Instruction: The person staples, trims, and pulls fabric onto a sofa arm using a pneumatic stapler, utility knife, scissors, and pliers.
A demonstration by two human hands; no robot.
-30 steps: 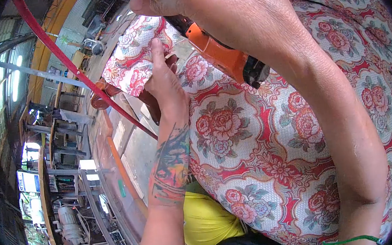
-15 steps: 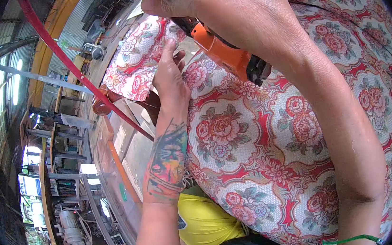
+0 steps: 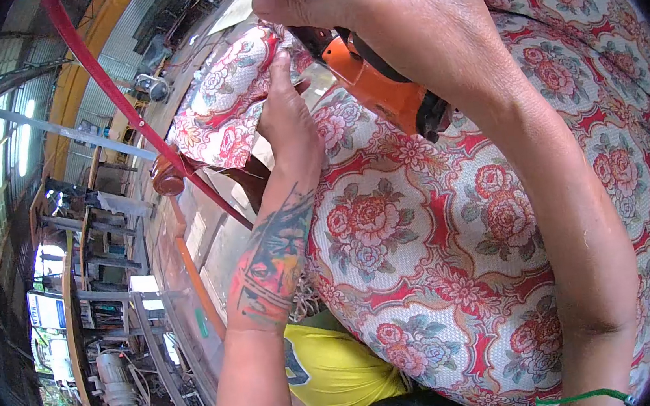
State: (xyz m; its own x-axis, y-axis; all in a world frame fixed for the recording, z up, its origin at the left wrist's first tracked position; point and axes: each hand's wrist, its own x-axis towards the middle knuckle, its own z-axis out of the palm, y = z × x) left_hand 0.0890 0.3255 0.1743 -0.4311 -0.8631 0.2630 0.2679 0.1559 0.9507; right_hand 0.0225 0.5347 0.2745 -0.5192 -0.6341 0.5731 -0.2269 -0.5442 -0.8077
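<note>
My right hand (image 3: 400, 13) is wrapped round an orange and black power tool (image 3: 376, 90) at the top of the view, its black end pointing down over floral fabric. The red and white floral fabric (image 3: 439, 231) covers a large rounded piece of furniture. My left hand (image 3: 288, 116), below a tattooed forearm, is at the fabric's edge beside a loose flap (image 3: 224, 106) with roses on it. Its thumb points up against the flap; the other fingers are partly hidden, so a grip on the cloth cannot be made out.
A red strap or hose (image 3: 120, 102) crosses the upper left. A brown wooden scroll end (image 3: 168, 177) shows under the flap. Metal frames and a grey motor (image 3: 117, 383) stand at the lower left. Yellow clothing (image 3: 338, 368) is at the bottom.
My left hand and forearm have shifted slightly right. The power tool and my right hand have moved a little right. The red strap appears further right.
</note>
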